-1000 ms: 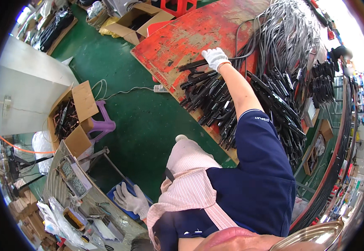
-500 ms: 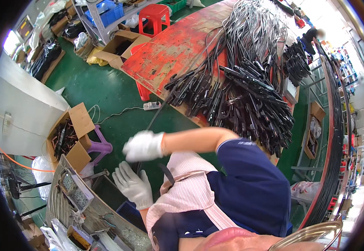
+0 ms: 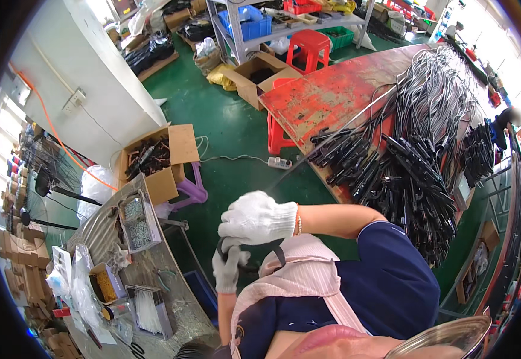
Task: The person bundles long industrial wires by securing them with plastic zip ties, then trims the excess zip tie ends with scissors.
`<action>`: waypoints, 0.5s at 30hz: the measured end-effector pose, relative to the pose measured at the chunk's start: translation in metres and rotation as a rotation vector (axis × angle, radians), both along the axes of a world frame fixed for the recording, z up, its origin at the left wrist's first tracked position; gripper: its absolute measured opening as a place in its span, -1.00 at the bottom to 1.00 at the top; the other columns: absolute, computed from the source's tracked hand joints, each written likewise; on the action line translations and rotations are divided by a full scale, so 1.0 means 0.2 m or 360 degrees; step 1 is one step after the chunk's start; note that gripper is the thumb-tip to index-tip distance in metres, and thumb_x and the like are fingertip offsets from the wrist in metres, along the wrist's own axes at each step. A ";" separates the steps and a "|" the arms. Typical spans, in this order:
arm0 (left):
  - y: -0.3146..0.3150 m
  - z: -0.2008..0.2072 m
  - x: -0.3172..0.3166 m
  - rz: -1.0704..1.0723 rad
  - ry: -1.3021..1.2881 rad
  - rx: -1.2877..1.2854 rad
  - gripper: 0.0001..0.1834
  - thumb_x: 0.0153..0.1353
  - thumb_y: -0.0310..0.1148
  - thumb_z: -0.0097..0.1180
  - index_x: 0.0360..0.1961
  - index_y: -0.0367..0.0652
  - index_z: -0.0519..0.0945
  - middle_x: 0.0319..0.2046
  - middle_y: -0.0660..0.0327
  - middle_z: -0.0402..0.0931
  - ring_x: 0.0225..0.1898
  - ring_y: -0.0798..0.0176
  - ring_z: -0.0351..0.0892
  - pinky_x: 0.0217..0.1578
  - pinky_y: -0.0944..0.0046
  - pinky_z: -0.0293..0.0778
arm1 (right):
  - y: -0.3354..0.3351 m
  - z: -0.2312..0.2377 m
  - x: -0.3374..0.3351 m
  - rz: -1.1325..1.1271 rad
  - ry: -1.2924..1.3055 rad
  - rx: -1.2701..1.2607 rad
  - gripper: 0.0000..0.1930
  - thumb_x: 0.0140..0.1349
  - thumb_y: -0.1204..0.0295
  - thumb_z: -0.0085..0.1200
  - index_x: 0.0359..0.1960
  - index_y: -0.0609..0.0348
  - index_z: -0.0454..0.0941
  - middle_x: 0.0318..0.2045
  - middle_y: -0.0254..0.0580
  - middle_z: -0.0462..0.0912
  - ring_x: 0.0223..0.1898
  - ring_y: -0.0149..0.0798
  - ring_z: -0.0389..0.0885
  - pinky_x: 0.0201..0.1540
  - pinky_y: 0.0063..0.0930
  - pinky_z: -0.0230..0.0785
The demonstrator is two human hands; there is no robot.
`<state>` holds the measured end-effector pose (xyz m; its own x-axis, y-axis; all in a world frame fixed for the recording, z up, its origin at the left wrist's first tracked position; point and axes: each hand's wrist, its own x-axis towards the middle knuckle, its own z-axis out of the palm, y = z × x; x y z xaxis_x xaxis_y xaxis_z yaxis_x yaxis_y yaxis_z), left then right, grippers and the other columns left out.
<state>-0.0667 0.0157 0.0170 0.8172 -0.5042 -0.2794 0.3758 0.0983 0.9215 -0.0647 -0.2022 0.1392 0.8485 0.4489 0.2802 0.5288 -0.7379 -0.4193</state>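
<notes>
Both my hands wear white knit gloves and are close together in front of my striped apron (image 3: 299,263). My right hand (image 3: 257,218) is closed around a long thin cable (image 3: 365,112), which runs from the fist across the floor gap to the red table. Just below it, my left hand (image 3: 227,270) has its fingers curled about a dark bent length (image 3: 221,244) that shows between the gloves; it looks like the cable's dark part. Its far end is hidden by the gloves. A black strip (image 3: 279,254) hangs by the apron.
A worn red table (image 3: 299,105) bears a heap of black-ended parts (image 3: 407,191) with grey cables (image 3: 437,90). At left, a workbench (image 3: 177,299) carries screw boxes (image 3: 138,218) and pliers (image 3: 163,279). An open carton (image 3: 163,182) sits on a purple stool (image 3: 193,188). A power strip (image 3: 279,163) lies on the floor.
My left hand has gone from spread fingers to curled around the dark length. My right hand, blurred before, has come together with it. The view has swung toward the left.
</notes>
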 end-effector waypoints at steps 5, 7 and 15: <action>-0.31 0.21 0.16 0.0144 -0.0462 -0.0434 -0.78 0.29 -0.56 0.03 -0.04 -0.28 0.48 -0.47 0.27 0.51 -0.41 0.36 0.49 -0.18 0.31 0.48 | -0.15 0.20 0.12 -0.0085 -0.0298 -0.0033 -0.80 0.19 0.13 0.13 -0.38 -0.06 0.58 -0.49 -0.27 0.58 -0.44 -0.07 0.63 -0.46 -0.18 0.46; -0.32 0.28 0.19 0.0118 -0.0502 -0.0574 -0.80 0.38 -0.39 0.01 -0.15 -0.33 0.53 -0.59 0.28 0.46 -0.53 0.35 0.46 -0.22 0.23 0.50 | -0.18 0.28 0.16 -0.0121 -0.0267 0.0023 -0.80 0.20 0.14 0.16 -0.35 -0.05 0.62 -0.44 -0.29 0.63 -0.41 -0.08 0.65 -0.42 -0.20 0.48; -0.18 0.82 0.28 -0.0349 -0.0195 -0.0996 -0.58 0.46 -0.03 -0.09 -0.24 -0.22 0.50 -0.81 0.49 0.16 -0.75 0.45 0.19 -0.58 0.31 0.25 | -0.29 0.41 0.39 -0.0103 -0.0835 0.0006 -0.77 0.22 0.10 0.16 -0.15 -0.20 0.63 -0.48 -0.24 0.61 -0.44 -0.05 0.64 -0.48 -0.14 0.44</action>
